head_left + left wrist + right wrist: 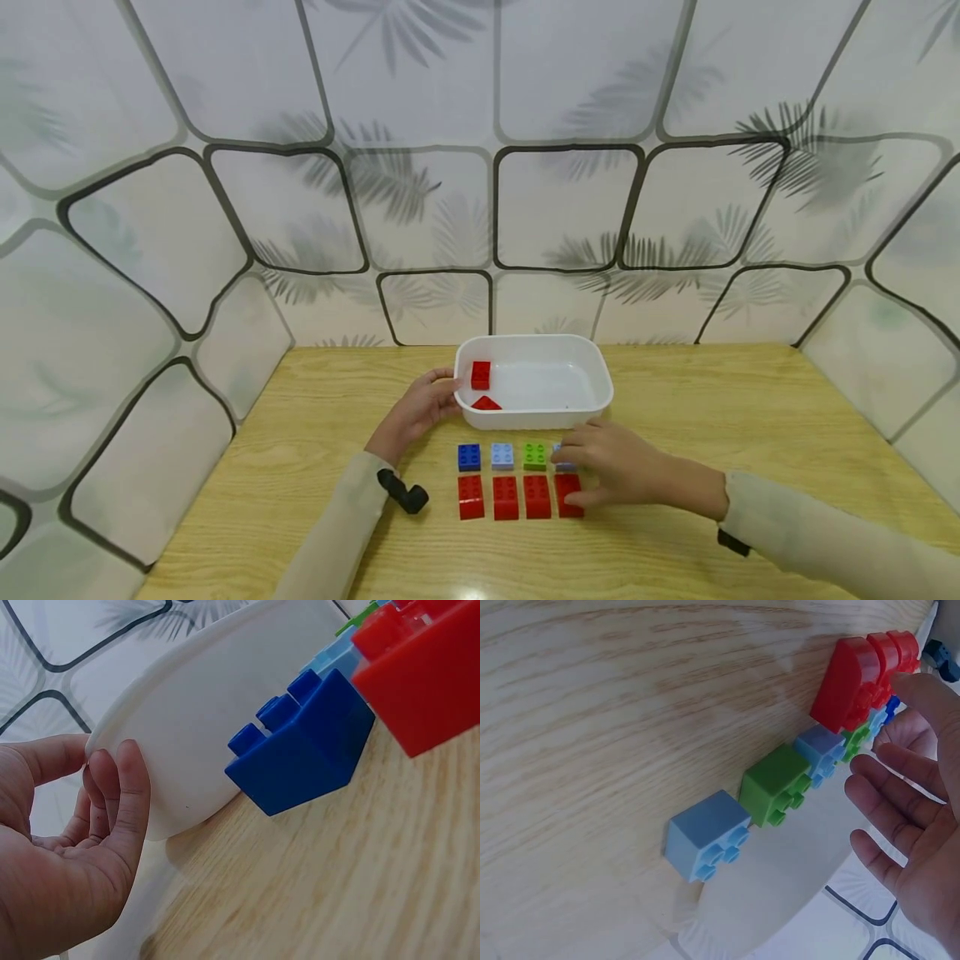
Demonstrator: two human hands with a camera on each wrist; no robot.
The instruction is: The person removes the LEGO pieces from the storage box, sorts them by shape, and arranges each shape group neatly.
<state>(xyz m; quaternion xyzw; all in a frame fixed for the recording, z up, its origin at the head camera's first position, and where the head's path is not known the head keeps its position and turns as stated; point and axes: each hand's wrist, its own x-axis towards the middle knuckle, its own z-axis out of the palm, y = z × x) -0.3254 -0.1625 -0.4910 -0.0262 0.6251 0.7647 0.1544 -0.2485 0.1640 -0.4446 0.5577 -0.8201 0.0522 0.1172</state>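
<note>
A: From the head camera we see a white tub (592, 367) on a wooden table (750, 417). Our left hand (420, 408) rests against the tub's left wall, fingers relaxed. Two red bricks (481, 375) lie inside. Our right hand (618, 467) hovers, loosely open, over the right end of two rows: small bricks, with red bricks (505, 497) nearer us.

B: And the left wrist view?

A: Our fingers (124, 795) lie straight on the tub's wall (225, 697), gripping nothing. A dark blue brick (300, 742) sits just beside the tub.

B: The right wrist view?

A: Our open hand (919, 825) holds nothing, near a light blue brick (707, 834) and a green brick (776, 784).
</note>
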